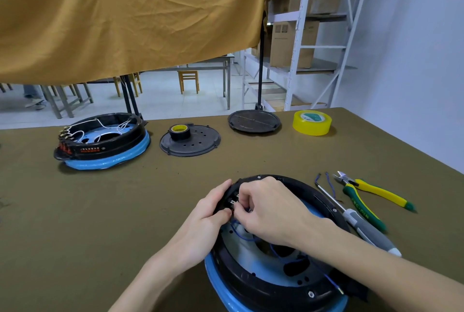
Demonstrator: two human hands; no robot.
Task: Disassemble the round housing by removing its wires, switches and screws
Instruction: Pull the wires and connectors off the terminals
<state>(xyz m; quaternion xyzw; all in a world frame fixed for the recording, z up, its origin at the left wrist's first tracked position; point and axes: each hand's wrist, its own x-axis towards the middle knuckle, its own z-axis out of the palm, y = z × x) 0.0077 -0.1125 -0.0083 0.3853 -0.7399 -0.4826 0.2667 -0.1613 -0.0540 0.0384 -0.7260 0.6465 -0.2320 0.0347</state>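
In the head view the step in hand looks to be freeing a blue wire (241, 232) from the switch terminals at the upper-left rim of the round housing (273, 284), which sits on the table (75, 211) at lower centre. The left hand (213, 207) grips that rim while the right hand (270, 211) pinches at a terminal. Next, probably a firm pull on the connector. The housing is a black ring over a blue base, screws showing on its rim.

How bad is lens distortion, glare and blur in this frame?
Head view: wide-angle bending shows, the olive table edge and grey metal shelving lean; lighting soft and even, shadows faint; slight sheen on the yellow tape roll; both hands on the near black round housing look acceptably sharp.
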